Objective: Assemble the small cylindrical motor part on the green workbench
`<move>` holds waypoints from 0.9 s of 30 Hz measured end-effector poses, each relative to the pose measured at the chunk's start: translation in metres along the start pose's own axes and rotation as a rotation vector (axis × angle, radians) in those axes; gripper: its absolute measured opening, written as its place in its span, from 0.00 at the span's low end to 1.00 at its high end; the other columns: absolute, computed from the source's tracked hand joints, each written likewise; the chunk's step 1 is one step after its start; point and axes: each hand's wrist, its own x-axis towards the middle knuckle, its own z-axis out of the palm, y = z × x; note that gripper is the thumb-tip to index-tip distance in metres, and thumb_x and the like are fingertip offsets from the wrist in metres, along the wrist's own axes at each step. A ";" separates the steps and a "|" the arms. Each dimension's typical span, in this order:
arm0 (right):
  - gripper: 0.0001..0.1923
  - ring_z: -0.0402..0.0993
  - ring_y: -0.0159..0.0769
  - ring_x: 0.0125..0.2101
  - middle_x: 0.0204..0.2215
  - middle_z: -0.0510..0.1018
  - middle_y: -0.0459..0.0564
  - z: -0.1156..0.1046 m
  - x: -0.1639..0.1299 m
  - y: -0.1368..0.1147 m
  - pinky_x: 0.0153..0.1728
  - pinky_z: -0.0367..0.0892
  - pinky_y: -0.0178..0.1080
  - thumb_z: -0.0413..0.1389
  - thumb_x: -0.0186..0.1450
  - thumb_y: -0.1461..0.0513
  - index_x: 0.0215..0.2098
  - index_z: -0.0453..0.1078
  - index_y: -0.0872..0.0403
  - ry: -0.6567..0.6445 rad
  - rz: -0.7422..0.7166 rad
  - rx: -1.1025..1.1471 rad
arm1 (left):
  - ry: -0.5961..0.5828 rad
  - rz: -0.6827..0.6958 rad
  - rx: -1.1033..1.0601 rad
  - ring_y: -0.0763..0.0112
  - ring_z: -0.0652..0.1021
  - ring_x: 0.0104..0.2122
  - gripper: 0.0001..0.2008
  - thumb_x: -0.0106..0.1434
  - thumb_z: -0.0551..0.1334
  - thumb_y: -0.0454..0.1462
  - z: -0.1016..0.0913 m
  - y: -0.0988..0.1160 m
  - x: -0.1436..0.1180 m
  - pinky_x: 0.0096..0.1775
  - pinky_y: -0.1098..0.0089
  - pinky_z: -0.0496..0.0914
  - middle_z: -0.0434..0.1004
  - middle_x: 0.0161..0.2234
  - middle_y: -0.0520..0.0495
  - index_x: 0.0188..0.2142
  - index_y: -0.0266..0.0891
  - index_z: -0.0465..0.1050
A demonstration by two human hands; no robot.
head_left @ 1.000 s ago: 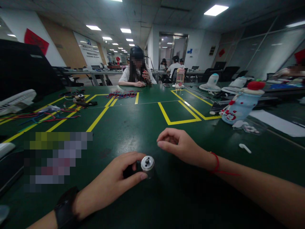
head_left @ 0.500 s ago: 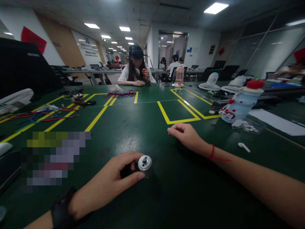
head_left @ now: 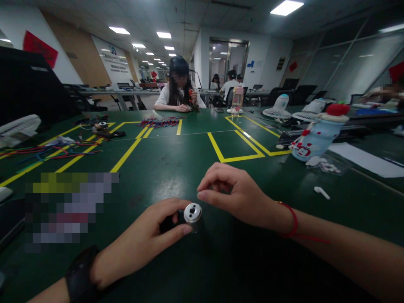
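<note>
A small electric motor (head_left: 192,213), silvery and round, stands upright on the green table with its short shaft pointing up. My left hand (head_left: 154,225) grips its left side between thumb and fingers; a black watch is on that wrist. Just above and to the right of the motor hovers my right hand (head_left: 235,193), not touching it. Its thumb and curled fingers are pressed together, and whatever lies between the fingertips, if anything, is too small to make out. A red string bracelet circles the right wrist.
Yellow tape (head_left: 243,160) marks rectangles on the table. Loose wires (head_left: 63,149) lie at left, bundled wires (head_left: 160,122) at the back. On the right are a blue bottle (head_left: 311,139), a small plastic bag (head_left: 326,164) and a white earbud (head_left: 322,192). A person (head_left: 179,90) sits opposite.
My right hand has come left and nearer, from beyond the motor to close above its right side. The left hand still holds the motor in place.
</note>
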 end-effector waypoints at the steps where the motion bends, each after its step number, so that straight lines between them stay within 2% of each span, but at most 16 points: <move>1: 0.06 0.67 0.29 0.29 0.32 0.73 0.46 -0.006 -0.001 0.003 0.31 0.64 0.33 0.61 0.62 0.60 0.34 0.75 0.56 -0.062 0.006 -0.017 | -0.014 -0.004 -0.004 0.63 0.75 0.43 0.17 0.68 0.60 0.41 -0.002 0.002 0.000 0.43 0.66 0.71 0.75 0.46 0.51 0.56 0.51 0.66; 4: 0.06 0.69 0.31 0.34 0.33 0.74 0.47 -0.019 -0.006 0.022 0.36 0.65 0.35 0.63 0.61 0.60 0.34 0.76 0.55 -0.293 0.001 -0.089 | -0.032 -0.009 -0.004 0.64 0.75 0.44 0.16 0.68 0.60 0.41 -0.004 0.003 0.003 0.44 0.66 0.70 0.75 0.48 0.52 0.55 0.51 0.66; 7: 0.07 0.70 0.32 0.36 0.35 0.74 0.48 -0.025 -0.011 0.045 0.39 0.65 0.36 0.64 0.60 0.60 0.35 0.76 0.56 -0.399 -0.026 -0.164 | -0.005 -0.009 0.010 0.63 0.75 0.45 0.16 0.67 0.60 0.41 0.001 0.000 0.011 0.44 0.66 0.70 0.75 0.49 0.52 0.54 0.51 0.67; 12: 0.07 0.70 0.33 0.37 0.35 0.75 0.48 -0.029 -0.014 0.069 0.40 0.63 0.37 0.64 0.60 0.59 0.35 0.77 0.55 -0.439 -0.078 -0.214 | 0.007 -0.008 0.028 0.63 0.75 0.45 0.15 0.67 0.61 0.40 0.012 -0.009 0.026 0.43 0.67 0.71 0.75 0.48 0.52 0.52 0.50 0.68; 16: 0.07 0.70 0.33 0.37 0.34 0.75 0.47 -0.032 -0.016 0.075 0.40 0.63 0.37 0.64 0.59 0.59 0.34 0.77 0.54 -0.443 -0.091 -0.206 | -0.001 -0.005 0.028 0.62 0.76 0.44 0.15 0.67 0.61 0.39 0.016 -0.011 0.030 0.44 0.65 0.71 0.76 0.47 0.51 0.52 0.50 0.68; 19: 0.10 0.69 0.32 0.36 0.36 0.74 0.48 -0.034 -0.017 0.073 0.38 0.64 0.36 0.65 0.58 0.58 0.37 0.76 0.55 -0.439 -0.037 -0.110 | -0.001 -0.006 0.032 0.62 0.76 0.45 0.14 0.67 0.61 0.39 0.017 -0.011 0.028 0.44 0.64 0.72 0.76 0.48 0.50 0.52 0.49 0.69; 22: 0.13 0.68 0.29 0.31 0.35 0.74 0.48 -0.039 -0.015 0.074 0.31 0.65 0.33 0.64 0.58 0.56 0.38 0.75 0.56 -0.378 0.121 0.069 | 0.013 -0.008 0.025 0.61 0.76 0.45 0.15 0.66 0.61 0.39 0.017 -0.011 0.025 0.44 0.64 0.72 0.76 0.48 0.50 0.52 0.49 0.69; 24: 0.13 0.68 0.29 0.28 0.31 0.75 0.47 -0.046 -0.012 0.080 0.29 0.64 0.33 0.63 0.59 0.55 0.36 0.74 0.57 -0.231 0.247 0.145 | 0.013 -0.008 0.009 0.62 0.76 0.44 0.15 0.66 0.61 0.40 0.016 -0.011 0.023 0.44 0.64 0.72 0.76 0.48 0.50 0.52 0.50 0.69; 27: 0.13 0.67 0.29 0.26 0.26 0.74 0.46 -0.056 -0.007 0.100 0.28 0.62 0.34 0.60 0.60 0.54 0.32 0.73 0.58 0.048 0.357 0.108 | -0.004 -0.014 -0.010 0.62 0.76 0.43 0.14 0.67 0.60 0.41 0.013 -0.010 0.020 0.45 0.63 0.72 0.76 0.47 0.49 0.52 0.49 0.69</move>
